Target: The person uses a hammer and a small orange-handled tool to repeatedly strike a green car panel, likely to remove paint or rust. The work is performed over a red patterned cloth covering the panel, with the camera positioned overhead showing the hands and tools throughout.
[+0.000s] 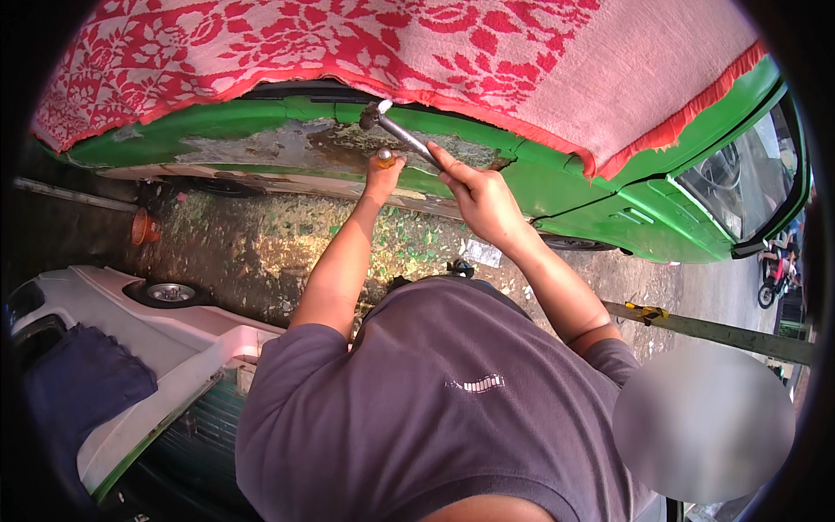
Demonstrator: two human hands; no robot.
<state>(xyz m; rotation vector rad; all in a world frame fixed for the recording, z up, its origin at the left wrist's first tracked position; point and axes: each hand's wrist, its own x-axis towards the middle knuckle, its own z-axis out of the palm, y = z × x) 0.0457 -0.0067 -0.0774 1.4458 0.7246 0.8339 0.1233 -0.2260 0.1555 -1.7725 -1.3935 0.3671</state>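
Observation:
My right hand (pixel 478 196) is wrapped round the metal shaft of a hammer (pixel 404 137), its dark head raised beside the green vehicle's side. Below the hammer head, my left hand (pixel 381 181) grips a tool with an amber handle and a round metal cap (pixel 385 155); its working end is hidden, so I cannot tell whether it is a chisel or a screwdriver. The cap and the hammer head are apart. In front of both hands, the green body panel (pixel 296 143) has a long patch of stripped, rusty, flaking surface.
A red and pink floral cloth (pixel 348 43) drapes over the green vehicle. Paint flakes litter the ground (pixel 287 239). Behind me on the left stands a pale vehicle (pixel 113 304) with a dark cloth (pixel 87 378). An orange container (pixel 144 228) and a long bar (pixel 722 335) flank the workspace.

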